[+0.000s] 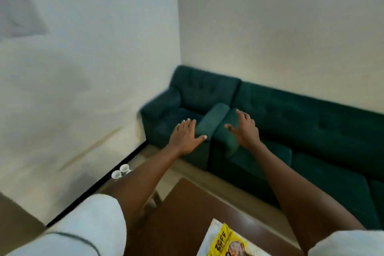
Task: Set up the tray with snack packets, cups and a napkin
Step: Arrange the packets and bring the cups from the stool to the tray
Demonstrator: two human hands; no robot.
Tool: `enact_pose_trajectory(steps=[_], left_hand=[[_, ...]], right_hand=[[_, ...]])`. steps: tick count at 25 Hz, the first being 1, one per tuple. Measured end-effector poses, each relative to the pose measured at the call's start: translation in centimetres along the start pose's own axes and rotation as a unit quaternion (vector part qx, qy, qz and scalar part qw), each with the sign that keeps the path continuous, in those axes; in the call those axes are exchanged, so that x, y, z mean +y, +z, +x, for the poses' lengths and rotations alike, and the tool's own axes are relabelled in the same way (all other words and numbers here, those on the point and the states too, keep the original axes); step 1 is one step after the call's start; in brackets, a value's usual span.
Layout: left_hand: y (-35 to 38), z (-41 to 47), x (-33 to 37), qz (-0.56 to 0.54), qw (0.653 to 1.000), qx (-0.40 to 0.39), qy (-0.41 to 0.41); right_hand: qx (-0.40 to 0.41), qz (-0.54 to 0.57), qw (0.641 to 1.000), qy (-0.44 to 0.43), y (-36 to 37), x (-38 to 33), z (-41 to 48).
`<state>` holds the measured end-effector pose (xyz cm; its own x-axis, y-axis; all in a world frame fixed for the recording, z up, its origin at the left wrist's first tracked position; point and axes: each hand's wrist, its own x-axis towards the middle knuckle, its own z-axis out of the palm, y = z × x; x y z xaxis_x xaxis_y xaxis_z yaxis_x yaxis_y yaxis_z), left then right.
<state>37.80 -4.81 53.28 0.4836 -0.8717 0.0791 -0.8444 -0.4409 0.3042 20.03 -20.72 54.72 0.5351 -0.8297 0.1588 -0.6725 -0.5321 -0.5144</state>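
— Pale walls are meeting in a corner behind a dark green sofa (pixel 270 122), and that sofa is being taken as the landmark. What is being done with the hands?

— Both are being held out, empty, in front of the sofa's near armrest. The left hand (pixel 186 137) is being kept flat with its fingers spread, nothing gripped; the right hand (pixel 245 129) is likewise being held open, fingers splayed and slightly raised. Nothing is being touched by either, as far as can be told.

— And the task's things?

— Two white cups (pixel 121 171) are being seen well to the left of the sofa, low by the wall, partly screened by the left forearm. A yellow snack packet (pixel 226 243) is lying on something pale, well in front of the sofa, on the dark brown table (pixel 187 214). That pale thing may be the tray or the napkin; which cannot be told.

— What could be going wrong from here?

— The hands are being stretched well away from every item, and the view is being smeared by motion. If a reach toward the cups is being made at this speed, they could be knocked over by the forearm, since they are standing close together.

— What is being hidden?

— The packet is being cut off by the bottom edge, its print only partly readable. What the cups are standing on is being blocked, and no tray is being clearly shown.
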Motion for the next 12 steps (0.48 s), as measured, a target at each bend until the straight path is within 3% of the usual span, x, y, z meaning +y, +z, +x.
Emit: enact_pose_trajectory(steps=[7,12], left_hand=[[-21.7,-2.5,-12.9,0.071,0.982,0.168,-0.037],[-30.9,-6.7,-23.1,0.093,0.971,0.211,-0.063]], right_hand=[[0.056,0.010,0.987,-0.151,-3.8,-21.5,1.8],[0.064,0.024,0.980,-0.186,-1.3,-33.7,0.9]])
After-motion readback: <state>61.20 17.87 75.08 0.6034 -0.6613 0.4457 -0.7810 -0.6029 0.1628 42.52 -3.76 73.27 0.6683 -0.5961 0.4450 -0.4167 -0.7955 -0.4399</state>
